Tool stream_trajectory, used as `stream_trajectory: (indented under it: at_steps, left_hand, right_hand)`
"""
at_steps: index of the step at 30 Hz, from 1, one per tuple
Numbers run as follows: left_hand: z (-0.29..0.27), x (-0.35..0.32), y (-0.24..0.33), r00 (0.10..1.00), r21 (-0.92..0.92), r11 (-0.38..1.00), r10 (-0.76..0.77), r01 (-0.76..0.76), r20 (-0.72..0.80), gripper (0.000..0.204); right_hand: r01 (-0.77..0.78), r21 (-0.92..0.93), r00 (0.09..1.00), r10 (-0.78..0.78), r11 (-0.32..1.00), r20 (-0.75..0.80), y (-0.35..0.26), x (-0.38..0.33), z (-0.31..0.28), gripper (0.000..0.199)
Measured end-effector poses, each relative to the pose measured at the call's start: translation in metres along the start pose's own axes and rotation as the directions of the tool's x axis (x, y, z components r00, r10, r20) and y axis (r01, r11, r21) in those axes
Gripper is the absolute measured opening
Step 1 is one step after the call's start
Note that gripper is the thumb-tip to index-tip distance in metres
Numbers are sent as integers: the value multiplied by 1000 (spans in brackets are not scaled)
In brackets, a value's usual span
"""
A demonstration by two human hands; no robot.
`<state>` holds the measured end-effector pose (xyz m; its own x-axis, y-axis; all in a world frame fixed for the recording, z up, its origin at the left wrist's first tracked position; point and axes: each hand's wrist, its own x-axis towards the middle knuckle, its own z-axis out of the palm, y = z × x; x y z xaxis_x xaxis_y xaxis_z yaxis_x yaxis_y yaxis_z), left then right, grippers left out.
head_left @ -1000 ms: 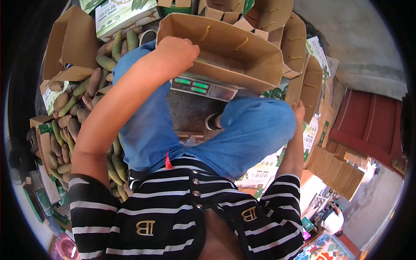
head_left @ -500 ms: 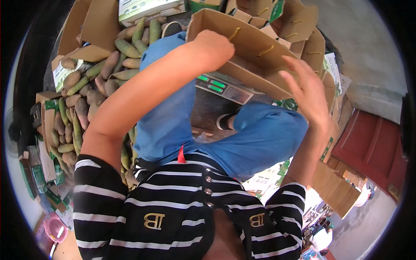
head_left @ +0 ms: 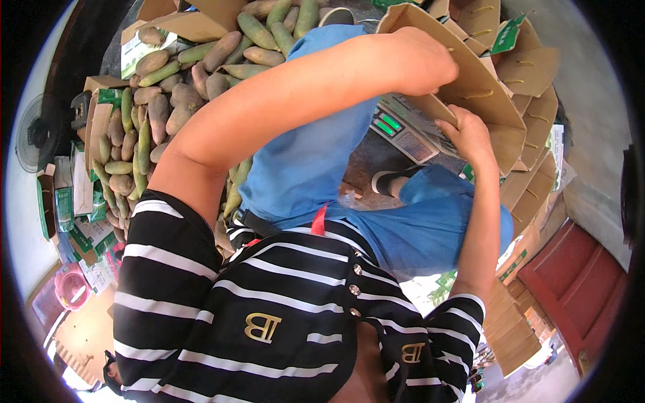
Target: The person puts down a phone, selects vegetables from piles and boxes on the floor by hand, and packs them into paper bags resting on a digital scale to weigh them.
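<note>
An open brown cardboard box [head_left: 470, 77] with yellow rope handles stands tilted in front of me at the upper right. My left hand [head_left: 423, 62] is closed at its near left side, fingers curled down and partly hidden. On the near wall, my right hand [head_left: 470, 134] pinches the upper edge between thumb and fingers. Below the box is a scale [head_left: 406, 138] with green lit displays, partly covered by the box's wall.
Long green and brown vegetables [head_left: 181, 101] lie piled at the left. More open boxes with rope handles [head_left: 534, 121] are nested at the right. An open carton [head_left: 195, 23] stands at the upper left. My legs [head_left: 302, 148] flank the scale. A red door [head_left: 571, 282] is far right.
The view has shifted, moving the scene's boxes rightward. My right hand, open beside the box before, now grips its near wall. My left hand stays closed at the box, which is tilted more.
</note>
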<state>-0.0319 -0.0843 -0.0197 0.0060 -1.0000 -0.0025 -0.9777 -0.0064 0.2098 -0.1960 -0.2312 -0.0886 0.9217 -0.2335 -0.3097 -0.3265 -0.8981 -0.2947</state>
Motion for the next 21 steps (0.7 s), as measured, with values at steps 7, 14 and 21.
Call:
stream_trajectory:
  at_steps: [7,14,21]
  left_hand:
    - [-13,-32,-61,694,-635,762,-390,-126,-606,20]
    - [136,-221,-134,674,-267,706,-707,656,-216,23]
    - [280,-363,-67,414,-107,501,-557,859,719,56]
  right_hand:
    - [-13,66,999,16,998,-44,-1,0,0,27]
    - [-22,80,996,29,997,-86,-9,0,-3,28]
    - [-112,83,994,110,990,22,-9,4,-2,38]
